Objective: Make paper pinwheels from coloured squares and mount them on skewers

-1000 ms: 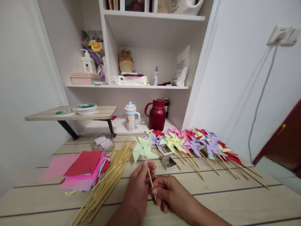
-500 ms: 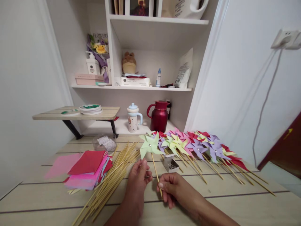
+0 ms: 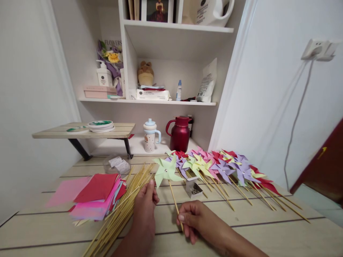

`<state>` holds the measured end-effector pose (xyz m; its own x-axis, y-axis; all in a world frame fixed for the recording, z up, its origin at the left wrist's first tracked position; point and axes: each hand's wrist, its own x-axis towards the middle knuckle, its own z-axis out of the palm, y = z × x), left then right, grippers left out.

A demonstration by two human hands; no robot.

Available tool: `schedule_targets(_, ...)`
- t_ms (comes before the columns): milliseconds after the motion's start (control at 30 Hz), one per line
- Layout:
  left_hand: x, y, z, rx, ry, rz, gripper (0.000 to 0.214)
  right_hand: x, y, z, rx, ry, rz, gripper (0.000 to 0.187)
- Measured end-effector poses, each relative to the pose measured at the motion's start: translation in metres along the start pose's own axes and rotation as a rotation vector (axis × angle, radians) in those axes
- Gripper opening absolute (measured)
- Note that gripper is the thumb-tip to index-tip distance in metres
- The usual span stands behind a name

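Note:
A pale green paper pinwheel [image 3: 166, 170] with a pin at its centre sits on a thin wooden stick. My right hand [image 3: 197, 217] pinches that stick near its lower end, thumb on top. To the left of the stick is my left hand [image 3: 146, 203], loosely curled, with nothing visible in it and apart from the pinwheel. Beside it lies a bundle of bare wooden sticks [image 3: 120, 210]. Behind my right hand stands a small open box [image 3: 193, 188] of little metal pieces. Several finished pinwheels [image 3: 223, 169] in purple, yellow, pink and red lie heaped at the right.
Coloured paper squares [image 3: 96, 189] are stacked on the left of the slatted table [image 3: 241, 239], near a clear round container [image 3: 117, 165]. A small raised stand [image 3: 120, 130] holds round discs. A red jug [image 3: 180, 135] and a lidded cup [image 3: 150, 137] stand at the back.
The green pinwheel and both hands sit slightly further left and lower in view. My left hand is a little further from the stick. The whole view has shifted slightly.

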<state>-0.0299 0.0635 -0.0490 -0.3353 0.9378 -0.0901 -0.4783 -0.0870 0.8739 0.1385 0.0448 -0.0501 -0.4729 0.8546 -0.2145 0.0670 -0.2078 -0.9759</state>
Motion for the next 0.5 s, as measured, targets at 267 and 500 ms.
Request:
schedule_targets(267,-0.0011,-0.0024,0.002,0.115,-0.119,0.002,0.042,0.0007,-0.0047,0.0003,-0.002,0.043,-0.003,0.037)
schedule_targets(500,0.0009,-0.0056,0.0004,0.117,-0.104,0.018,0.036,0.0006,-0.0021,-0.0012,-0.006,0.027,0.0,0.038)
